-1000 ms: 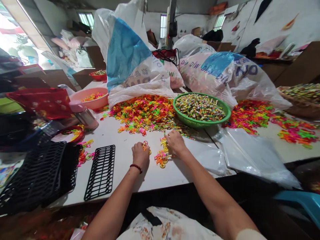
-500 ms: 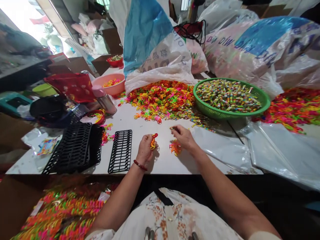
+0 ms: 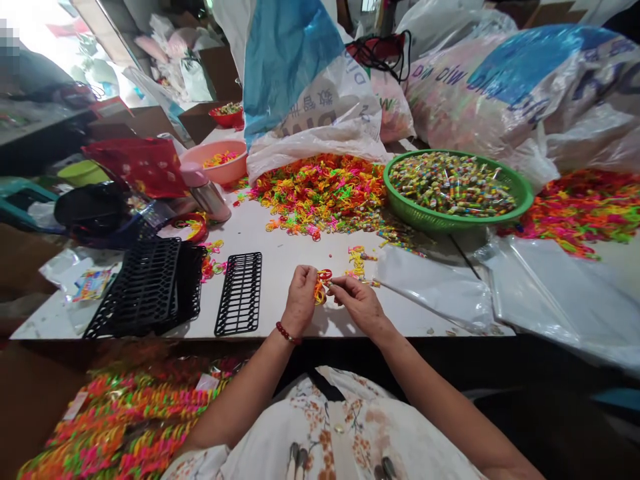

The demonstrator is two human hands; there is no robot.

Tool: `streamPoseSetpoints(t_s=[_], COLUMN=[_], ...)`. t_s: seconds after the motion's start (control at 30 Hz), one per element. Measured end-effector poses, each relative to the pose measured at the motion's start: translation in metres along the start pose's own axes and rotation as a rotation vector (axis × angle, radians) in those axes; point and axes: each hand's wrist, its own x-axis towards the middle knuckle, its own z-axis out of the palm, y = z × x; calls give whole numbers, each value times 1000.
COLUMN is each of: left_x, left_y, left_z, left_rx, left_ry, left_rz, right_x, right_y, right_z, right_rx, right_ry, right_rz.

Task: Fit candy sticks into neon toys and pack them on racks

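White table (image 3: 290, 250) takes up most of the mid view; lg printed bag (image 3: 480, 100) at back R, blue-and-white sack (image 3: 295, 80) at back ctr. Clear plastic bags (image 3: 555, 287) lie flat on R side. Green basket (image 3: 450, 225), full of sm multicolored sticks, is just R of the heap (image 3: 320, 197) of bright plastic pcs, which spreads in front of the sack. Black rack stack (image 3: 145, 287) is on L, single black rack (image 3: 239, 293) flat betw. it & the hands. L hand (image 3: 300, 297) clamps yellow/red plastic pcs (image 3: 320, 291) betw. thumb & fingers, above table nr front edge. R hand (image 3: 363, 303): fingertips together on a sm bit (image 3: 329, 285) right at those pcs, too tiny to ID. Few yellow pcs (image 3: 356, 260) on table just beyond R hand.
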Motion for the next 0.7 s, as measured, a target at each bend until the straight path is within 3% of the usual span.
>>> streamPoseSetpoints(t_s=[0.3,0.53,0.7], left_x=[-1,2,8], left_y=[-2,6,-6], left_z=[0,-6,-6], left_rx=[133,256,369], left_ry=[-31,-77,-140], left_rz=[29,-71,-45], right_x=[-2,-13,-19], right_y=[-1,-7,-1], right_z=[-6,1,5], right_rx=[4,-422,-568], right_ry=[-59,-78,-34], right_rz=[51,-348,-405])
